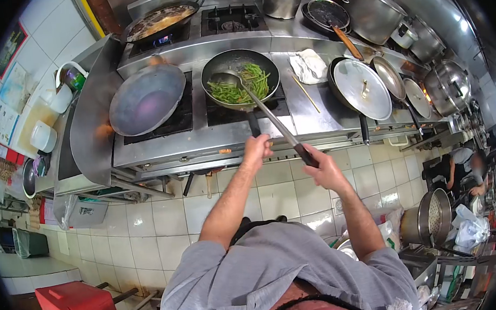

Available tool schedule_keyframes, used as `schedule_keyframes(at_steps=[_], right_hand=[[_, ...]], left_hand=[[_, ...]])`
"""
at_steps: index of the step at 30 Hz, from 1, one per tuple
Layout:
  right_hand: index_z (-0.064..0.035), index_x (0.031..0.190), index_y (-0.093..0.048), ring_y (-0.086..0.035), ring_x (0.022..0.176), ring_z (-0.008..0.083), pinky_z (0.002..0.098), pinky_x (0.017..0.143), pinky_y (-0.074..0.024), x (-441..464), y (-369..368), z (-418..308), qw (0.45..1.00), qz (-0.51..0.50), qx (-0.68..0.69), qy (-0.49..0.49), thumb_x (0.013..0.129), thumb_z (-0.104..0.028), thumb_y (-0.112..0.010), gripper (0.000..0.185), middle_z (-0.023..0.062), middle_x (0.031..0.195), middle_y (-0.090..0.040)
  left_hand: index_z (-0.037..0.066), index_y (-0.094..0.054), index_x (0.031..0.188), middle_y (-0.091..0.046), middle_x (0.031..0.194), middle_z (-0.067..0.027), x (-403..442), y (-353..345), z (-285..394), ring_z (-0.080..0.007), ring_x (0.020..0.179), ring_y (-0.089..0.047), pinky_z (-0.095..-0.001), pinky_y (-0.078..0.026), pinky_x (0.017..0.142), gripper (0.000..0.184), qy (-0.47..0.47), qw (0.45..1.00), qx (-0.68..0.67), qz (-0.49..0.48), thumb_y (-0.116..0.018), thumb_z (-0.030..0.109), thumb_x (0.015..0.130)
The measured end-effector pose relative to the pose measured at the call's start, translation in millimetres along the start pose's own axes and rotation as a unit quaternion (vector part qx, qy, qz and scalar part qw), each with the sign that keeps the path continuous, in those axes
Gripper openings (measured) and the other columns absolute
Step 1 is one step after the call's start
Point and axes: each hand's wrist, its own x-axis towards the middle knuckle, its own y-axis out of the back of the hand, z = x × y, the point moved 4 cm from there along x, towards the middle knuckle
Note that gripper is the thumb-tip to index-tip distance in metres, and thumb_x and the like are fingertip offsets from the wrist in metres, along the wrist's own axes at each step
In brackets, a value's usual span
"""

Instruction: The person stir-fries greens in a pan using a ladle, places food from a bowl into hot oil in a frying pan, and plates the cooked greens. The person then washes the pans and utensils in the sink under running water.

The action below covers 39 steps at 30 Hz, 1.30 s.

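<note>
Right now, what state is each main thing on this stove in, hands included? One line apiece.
Left hand: closed on the pan's handle
Right hand: gripping the ladle
Pan: upright, holding green vegetables
Ladle: tilted, bowl in the pan
Wok: on the front-left burner
Back-left pan: holding brown liquid
Back-left burner: lit
Cloth: crumpled
Lid: right way up

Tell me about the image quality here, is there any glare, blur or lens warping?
Head view: strong wide-angle bending, corners black. Head view: glare spots on the steel wall, upper right, and shine on the floor tiles. Head view: ladle and green beans fairly clear, clutter at the right edge hard to make out.
</note>
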Motion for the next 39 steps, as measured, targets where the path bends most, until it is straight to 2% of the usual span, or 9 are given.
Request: schedule_keyframes(at_steps=[2, 6, 9, 18, 24, 28, 32, 36, 39], right_hand=[[-0.0069, 0.13, -0.037, -0.058, 0.065, 0.0323, 0.0343, 0.063, -0.0459, 2, 12, 6, 0.983, 0.069, -0.073, 0.152, 0.076, -0.008, -0.059, 0.059, 0.0208, 0.074, -0.058], [-0.006, 0.131, -0.036, -0.057, 0.065, 0.0336, 0.0368, 0.062, -0.0459, 29, -23, 22, 0.971, 0.157, -0.086, 0.156, 0.075, -0.009, -0.059, 0.06, 0.022, 0.075, -0.059], [-0.0069, 0.131, -0.037, -0.054, 0.056, 0.0225, 0.0336, 0.056, -0.0451, 11, -15, 2, 0.994, 0.071, -0.02, 0.079, 0.076, -0.01, -0.06, 0.06, 0.0158, 0.067, -0.055], [-0.0157, 0.133, -0.038, -0.041, 0.045, 0.0063, 0.0226, 0.041, -0.0362, -33, 28, 5, 0.997, -0.022, 0.052, -0.043, 0.076, -0.009, -0.059, 0.061, 0.0022, 0.064, -0.051], [-0.0104, 0.132, -0.037, -0.056, 0.062, 0.0195, 0.0337, 0.06, -0.0459, 33, -2, 8, 0.99, 0.07, -0.066, 0.104, 0.076, -0.009, -0.061, 0.061, 0.0209, 0.073, -0.059], [-0.0087, 0.132, -0.037, -0.057, 0.063, 0.0236, 0.0337, 0.065, -0.046, 18, 49, 15, 0.998, -0.038, -0.015, 0.047, 0.076, -0.008, -0.06, 0.06, 0.0234, 0.08, -0.059], [-0.0088, 0.131, -0.038, -0.054, 0.058, 0.0236, 0.0334, 0.063, -0.0456, 24, 107, 23, 0.989, 0.0, -0.108, 0.101, 0.076, -0.007, -0.058, 0.059, 0.021, 0.072, -0.056], [-0.0084, 0.131, -0.037, -0.052, 0.055, 0.0215, 0.0322, 0.059, -0.0448, 61, 85, 29, 0.982, 0.019, -0.089, 0.166, 0.076, -0.007, -0.058, 0.059, 0.0163, 0.066, -0.056], [-0.0083, 0.132, -0.036, -0.052, 0.059, 0.0162, 0.0298, 0.059, -0.0446, 58, 82, 23, 0.997, -0.064, 0.025, 0.031, 0.077, -0.007, -0.058, 0.059, 0.0099, 0.066, -0.054]], left_hand=[[0.007, -0.05, 0.064, -0.045, 0.052, 0.0015, -2, 10, 12, -0.0079, 0.036, -0.04, -0.0287, -0.047, 0.045, 0.019, 0.017, 1.0, 0.007, 0.002, -0.058, 0.019, 0.077], [0.007, -0.049, 0.072, -0.044, 0.053, 0.0015, -13, 7, 8, -0.0075, 0.036, -0.039, -0.0279, -0.047, 0.045, 0.02, 0.021, 0.999, 0.045, -0.012, -0.059, 0.023, 0.078], [0.005, -0.046, 0.092, -0.049, 0.065, 0.0004, -15, 7, 9, -0.007, 0.045, -0.044, -0.0264, -0.048, 0.048, 0.035, 0.006, 0.998, 0.068, -0.012, -0.06, 0.035, 0.081], [0.004, -0.05, 0.09, -0.051, 0.071, 0.0009, -16, 18, 16, -0.007, 0.056, -0.047, -0.0224, -0.044, 0.049, 0.028, -0.056, 0.992, 0.112, 0.022, -0.058, 0.03, 0.083], [0.006, -0.052, 0.087, -0.052, 0.069, 0.0008, -17, 16, 16, -0.0063, 0.061, -0.048, -0.0222, -0.041, 0.051, 0.025, -0.054, 0.984, 0.17, 0.013, -0.058, 0.03, 0.084], [0.003, -0.056, 0.087, -0.054, 0.068, 0.0004, -18, 14, 26, -0.0065, 0.06, -0.047, -0.0228, -0.037, 0.052, 0.03, -0.077, 0.963, 0.254, 0.038, -0.06, 0.032, 0.083], [-0.001, -0.057, 0.101, -0.057, 0.074, -0.0046, -23, 12, 59, -0.0117, 0.062, -0.05, -0.0287, -0.042, 0.057, 0.044, -0.082, 0.888, 0.439, 0.111, -0.062, 0.037, 0.08], [0.007, -0.059, 0.104, -0.05, 0.082, -0.0132, -2, 16, 127, -0.0288, 0.08, -0.05, -0.0392, -0.041, 0.073, 0.027, -0.304, 0.731, 0.572, 0.214, -0.054, 0.021, 0.082], [0.017, -0.06, 0.108, -0.046, 0.099, -0.0087, 27, 7, 159, -0.027, 0.096, -0.042, -0.0449, -0.037, 0.079, 0.028, -0.298, 0.599, 0.705, 0.235, -0.053, 0.025, 0.081]])
